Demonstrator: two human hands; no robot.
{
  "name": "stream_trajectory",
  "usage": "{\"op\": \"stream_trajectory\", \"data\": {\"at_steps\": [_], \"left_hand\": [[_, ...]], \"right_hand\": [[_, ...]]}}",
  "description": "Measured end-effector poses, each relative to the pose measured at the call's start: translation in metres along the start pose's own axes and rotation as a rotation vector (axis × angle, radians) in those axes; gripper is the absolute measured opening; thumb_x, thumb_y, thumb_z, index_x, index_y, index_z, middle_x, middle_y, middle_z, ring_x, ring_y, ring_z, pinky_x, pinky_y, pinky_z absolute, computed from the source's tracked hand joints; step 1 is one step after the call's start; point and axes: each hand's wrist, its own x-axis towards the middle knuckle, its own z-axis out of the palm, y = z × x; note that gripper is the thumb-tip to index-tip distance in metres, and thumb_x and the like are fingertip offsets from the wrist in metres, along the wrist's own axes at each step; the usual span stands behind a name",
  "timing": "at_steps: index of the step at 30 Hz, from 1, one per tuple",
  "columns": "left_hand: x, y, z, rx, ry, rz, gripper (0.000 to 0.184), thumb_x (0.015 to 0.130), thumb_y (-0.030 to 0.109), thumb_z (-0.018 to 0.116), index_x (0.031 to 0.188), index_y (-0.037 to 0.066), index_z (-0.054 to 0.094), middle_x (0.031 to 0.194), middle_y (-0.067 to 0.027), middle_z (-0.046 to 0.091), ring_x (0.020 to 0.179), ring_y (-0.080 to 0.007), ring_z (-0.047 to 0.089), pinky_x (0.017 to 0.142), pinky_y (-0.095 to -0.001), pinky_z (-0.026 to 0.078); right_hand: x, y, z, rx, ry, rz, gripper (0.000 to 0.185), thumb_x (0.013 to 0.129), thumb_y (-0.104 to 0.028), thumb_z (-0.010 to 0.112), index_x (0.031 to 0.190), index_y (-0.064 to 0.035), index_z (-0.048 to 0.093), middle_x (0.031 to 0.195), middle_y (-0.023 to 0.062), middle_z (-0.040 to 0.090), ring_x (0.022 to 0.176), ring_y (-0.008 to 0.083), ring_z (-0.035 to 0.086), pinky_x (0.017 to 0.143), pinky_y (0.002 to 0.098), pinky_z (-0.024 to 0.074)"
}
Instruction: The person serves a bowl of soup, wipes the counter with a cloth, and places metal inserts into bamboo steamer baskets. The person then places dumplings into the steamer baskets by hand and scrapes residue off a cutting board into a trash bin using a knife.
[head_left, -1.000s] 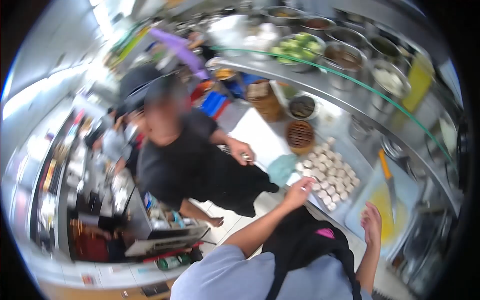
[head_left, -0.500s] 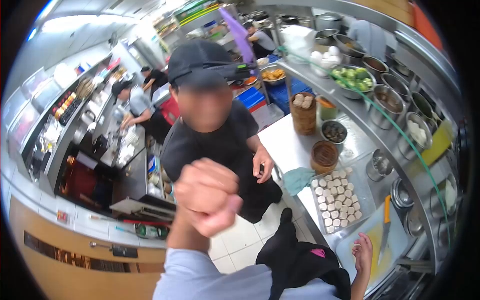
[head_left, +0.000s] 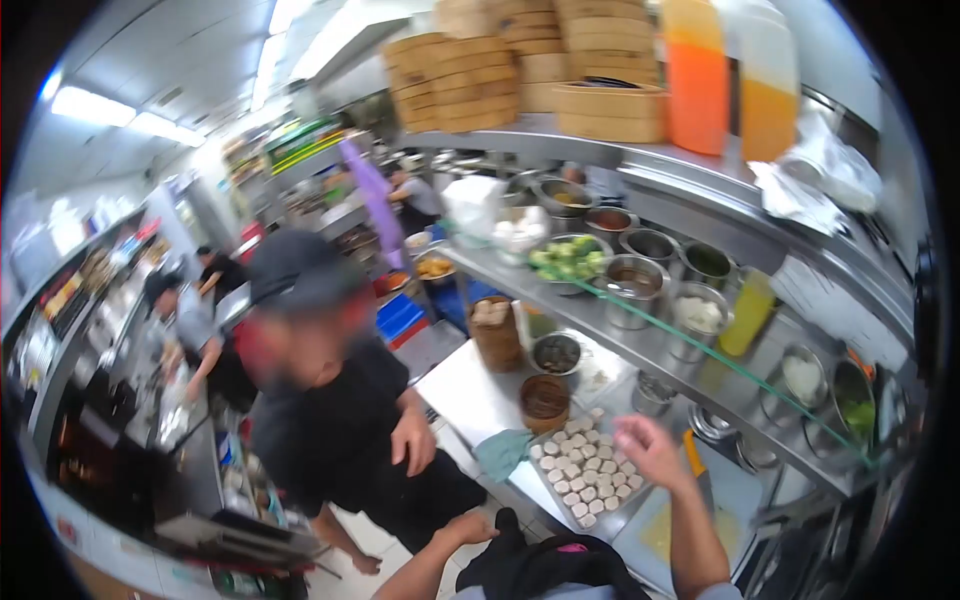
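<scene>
Several shelved steamers [head_left: 450,85], co-worker [head_left: 335,420] near counter [head_left: 450,388], right hand [head_left: 650,452] partly hiding tray [head_left: 615,508]

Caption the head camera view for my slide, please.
At a kitchen counter, right hand near a tray of pale round pieces, left hand low, a co-worker in black alongside.

A black apron [head_left: 530,572] with 1 bright pink patch [head_left: 572,548] over a pale grey-blue shirt [head_left: 720,593].

On the upper shelf [head_left: 590,152], 2 tall bottles [head_left: 697,85] beside stacked bamboo steamers [head_left: 465,85]
</scene>
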Motion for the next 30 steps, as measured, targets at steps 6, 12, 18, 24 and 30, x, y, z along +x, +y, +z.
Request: {"op": "stream_trajectory", "data": {"at_steps": [6,12,18,24,30], "left_hand": [[0.018,0.038,-0.007,-0.174,0.302,0.050,0.036,0.083,0.034,0.062,0.081,0.001,0.073,0.084,-0.0223,0.071,0.074,-0.0415,0.069,0.069,-0.0527,0.055],[0.034,0.021,0.026,-0.259,0.452,0.122,0.034,0.084,0.034,0.062,0.082,0.003,0.074,0.085,-0.0225,0.071,0.081,-0.0413,0.069,0.075,-0.0524,0.055],[-0.008,-0.066,0.157,-0.350,0.112,-0.304,0.054,0.092,0.053,0.052,0.103,0.005,0.075,0.109,-0.0249,0.071,0.105,-0.0424,0.066,0.089,-0.0502,0.053],[-0.103,-0.146,0.336,-0.456,-0.273,-0.700,0.068,0.085,0.057,0.067,0.125,0.003,0.067,0.137,-0.0176,0.062,0.130,-0.0331,0.056,0.105,-0.0437,0.048],[-0.118,-0.127,0.311,-0.748,-0.210,-0.888,0.066,0.086,0.057,0.066,0.121,0.001,0.070,0.125,-0.0201,0.068,0.119,-0.0359,0.064,0.101,-0.0422,0.050]], "right_hand": [[0.074,-0.248,0.016,-0.534,0.058,-0.892,0.024,0.093,-0.015,0.063,0.113,-0.0024,0.066,0.105,0.0102,0.065,0.097,0.0187,0.062,0.094,0.0347,0.0477],[0.356,-0.416,-0.087,-0.749,0.203,-1.109,0.045,0.104,-0.035,0.056,0.130,0.0011,0.060,0.128,0.0126,0.063,0.121,0.0201,0.059,0.104,0.0314,0.0439],[0.301,-0.443,-0.053,-1.455,0.278,-0.228,0.074,0.098,-0.059,0.047,0.121,0.0094,0.065,0.130,0.0282,0.062,0.124,0.0411,0.058,0.104,0.0449,0.0443],[0.319,-0.405,-0.070,-1.385,0.354,-0.470,0.077,0.095,-0.063,0.052,0.104,0.0122,0.069,0.108,0.0326,0.068,0.104,0.0446,0.066,0.092,0.0469,0.0504],[0.296,-0.426,-0.067,-1.511,0.383,-0.447,0.056,0.095,-0.048,0.058,0.105,0.0060,0.068,0.109,0.0284,0.068,0.101,0.0425,0.066,0.088,0.0476,0.0513]]}}
